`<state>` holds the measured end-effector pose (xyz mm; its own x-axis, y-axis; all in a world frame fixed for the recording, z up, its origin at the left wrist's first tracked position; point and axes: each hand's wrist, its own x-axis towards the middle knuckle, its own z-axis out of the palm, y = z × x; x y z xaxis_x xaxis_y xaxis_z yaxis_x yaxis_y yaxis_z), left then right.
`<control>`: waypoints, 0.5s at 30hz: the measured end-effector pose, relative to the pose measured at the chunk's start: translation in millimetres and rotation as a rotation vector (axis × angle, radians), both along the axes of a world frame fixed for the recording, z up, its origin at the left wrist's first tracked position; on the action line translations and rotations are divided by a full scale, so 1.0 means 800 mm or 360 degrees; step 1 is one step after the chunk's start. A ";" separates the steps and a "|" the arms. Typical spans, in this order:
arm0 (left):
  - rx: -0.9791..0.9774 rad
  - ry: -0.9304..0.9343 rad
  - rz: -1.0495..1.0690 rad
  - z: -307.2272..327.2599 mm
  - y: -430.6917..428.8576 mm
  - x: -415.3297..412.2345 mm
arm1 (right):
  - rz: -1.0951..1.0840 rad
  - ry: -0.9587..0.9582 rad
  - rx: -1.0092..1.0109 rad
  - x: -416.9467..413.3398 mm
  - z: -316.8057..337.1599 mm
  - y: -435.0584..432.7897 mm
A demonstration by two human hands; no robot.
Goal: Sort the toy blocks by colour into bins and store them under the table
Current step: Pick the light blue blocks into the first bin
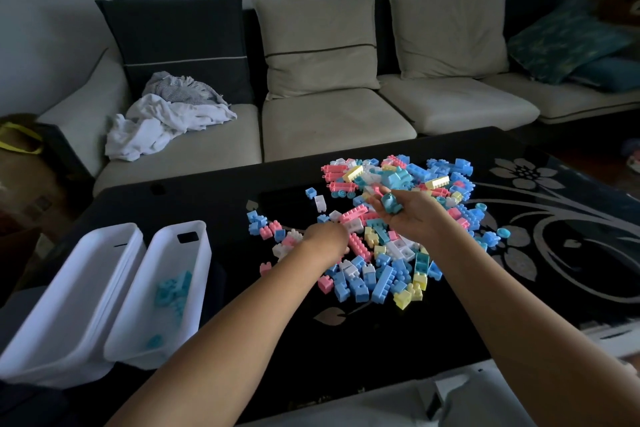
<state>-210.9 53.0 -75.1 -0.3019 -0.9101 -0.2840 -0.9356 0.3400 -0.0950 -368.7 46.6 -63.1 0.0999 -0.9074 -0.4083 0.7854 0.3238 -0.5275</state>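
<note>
1. The fingers (pixel 376 196) of the right hand (pixel 412 218) are curled upward round a few teal blocks (pixel 391 204), which are cupped in the upturned palm just above the pile. Several are probably being gathered at once so that fewer trips to a bin are needed.
2. The left hand (pixel 325 236) is laid knuckles-up on the pile's left side. Its fingers are hidden beneath it, so it cannot be told whether anything is gripped.
3. The pile (pixel 381 276) of blue, teal, pink, yellow and white blocks is spread across the middle of the black counter (pixel 381 357). Its long bricks point every way, with no common axis.
4. Two white bins are set side by side at the counter's left end, within the left arm's reach. Their long axes run away from the person, leaning rightward, with the open tops up.
5. Teal pieces (pixel 173 288) are held in the right-hand bin (pixel 199 246); in the left-hand bin (pixel 86 274) no blocks can be seen.
6. Sorting is judged to be at an early stage, since most blocks lie unsorted.
</note>
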 end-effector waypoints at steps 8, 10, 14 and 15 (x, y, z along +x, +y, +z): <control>0.0109 -0.0189 -0.0005 0.000 0.010 -0.005 | -0.0040 0.0003 -0.0065 0.003 -0.020 0.023; 0.0101 0.0111 0.0022 0.004 0.018 0.004 | -0.0046 0.0012 -0.0090 0.005 -0.016 0.030; -0.0086 0.0910 0.0250 0.035 0.034 0.044 | 0.0029 0.0119 -0.0179 0.019 0.003 0.036; -0.0129 0.1030 0.0299 0.046 0.037 0.059 | 0.0076 0.0164 -0.0207 0.026 0.009 0.038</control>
<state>-163.7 82.4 -38.3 -0.2228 -0.9745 -0.0283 -0.8551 0.1814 0.4857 -348.2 76.7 -56.0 0.1075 -0.9485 -0.2980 0.7104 0.2830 -0.6444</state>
